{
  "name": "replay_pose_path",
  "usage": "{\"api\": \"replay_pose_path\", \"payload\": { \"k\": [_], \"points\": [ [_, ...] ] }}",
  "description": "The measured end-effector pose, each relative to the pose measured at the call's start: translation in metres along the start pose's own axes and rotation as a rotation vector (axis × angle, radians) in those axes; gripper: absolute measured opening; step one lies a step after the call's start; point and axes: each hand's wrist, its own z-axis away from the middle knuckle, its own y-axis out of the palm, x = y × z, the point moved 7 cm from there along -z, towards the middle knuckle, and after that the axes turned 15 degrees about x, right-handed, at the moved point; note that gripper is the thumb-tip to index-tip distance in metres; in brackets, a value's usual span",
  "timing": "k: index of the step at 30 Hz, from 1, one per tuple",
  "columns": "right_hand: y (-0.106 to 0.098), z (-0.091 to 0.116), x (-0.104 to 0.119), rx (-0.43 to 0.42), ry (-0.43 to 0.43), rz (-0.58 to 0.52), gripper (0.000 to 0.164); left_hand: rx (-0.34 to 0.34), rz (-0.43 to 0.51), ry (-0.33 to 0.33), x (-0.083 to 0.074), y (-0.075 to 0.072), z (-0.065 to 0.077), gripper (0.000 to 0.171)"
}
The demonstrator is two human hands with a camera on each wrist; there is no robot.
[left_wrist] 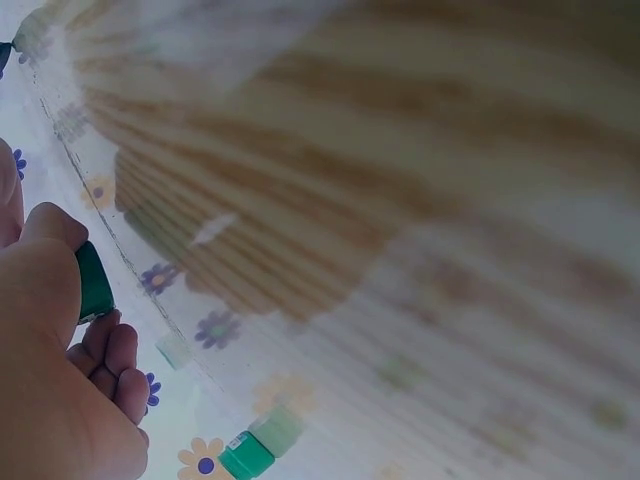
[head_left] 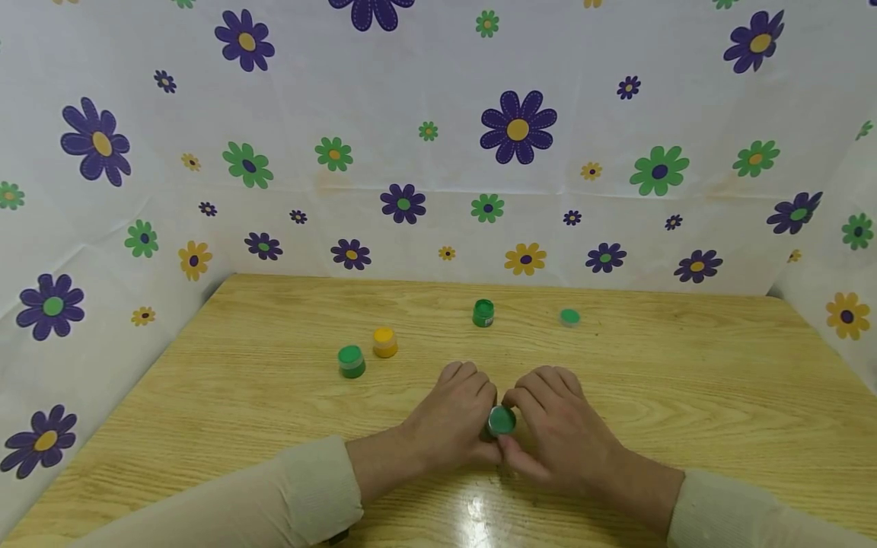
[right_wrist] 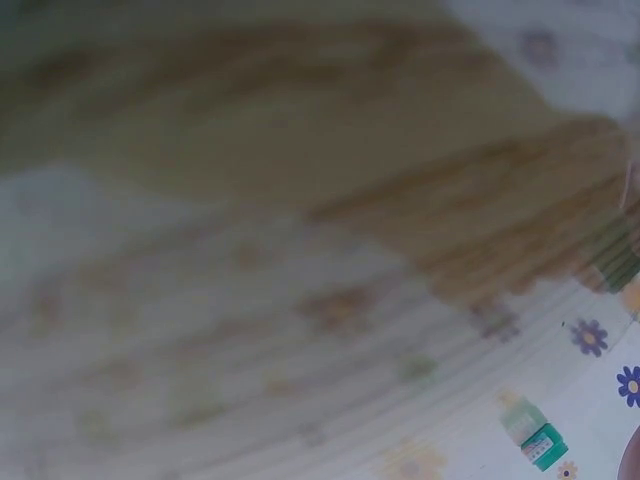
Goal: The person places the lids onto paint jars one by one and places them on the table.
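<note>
Both hands meet around a small green paint jar (head_left: 502,420) near the front middle of the table, its round top tilted toward the head camera. My left hand (head_left: 448,418) grips the jar from the left, fingers curled. My right hand (head_left: 569,426) pinches it at the rim from the right, between thumb and index finger. In the left wrist view, the green side of the jar (left_wrist: 95,283) shows between thumb and fingers. Fingers hide much of the jar's body. In the right wrist view, only an edge of the right hand (right_wrist: 630,462) shows.
Beyond the hands stands an uncapped green paint jar (head_left: 483,313), with a green lid (head_left: 569,317) lying to its right. A capped green jar (head_left: 352,361) and a capped yellow jar (head_left: 385,342) stand to the left. Flower-printed cloth (head_left: 438,164) borders the wooden table (head_left: 240,426).
</note>
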Motion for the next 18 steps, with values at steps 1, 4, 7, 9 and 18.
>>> {"api": "replay_pose_path", "payload": {
  "k": [1,4,7,9,18],
  "points": [
    [0.0000,0.0000,-0.0002,-0.002,0.002,0.001,0.026,-0.001,-0.004,0.001,-0.0001,0.0001,0.0000,0.048],
    [0.0005,0.0002,-0.0011,-0.002,0.012,-0.002,0.026,-0.002,-0.013,0.004,-0.0002,0.0004,0.0002,0.051],
    [0.0011,0.0001,-0.0020,0.006,0.029,0.002,0.028,0.000,-0.023,0.006,-0.0002,0.0012,0.0004,0.052],
    [0.0016,0.0000,-0.0023,0.014,0.039,0.007,0.032,0.002,-0.029,0.007,-0.0003,0.0017,0.0005,0.052],
    [0.0004,0.0009,-0.0034,0.016,0.060,0.004,0.044,0.009,-0.039,0.003,-0.0004,0.0026,-0.0004,0.048]
  ]
}}
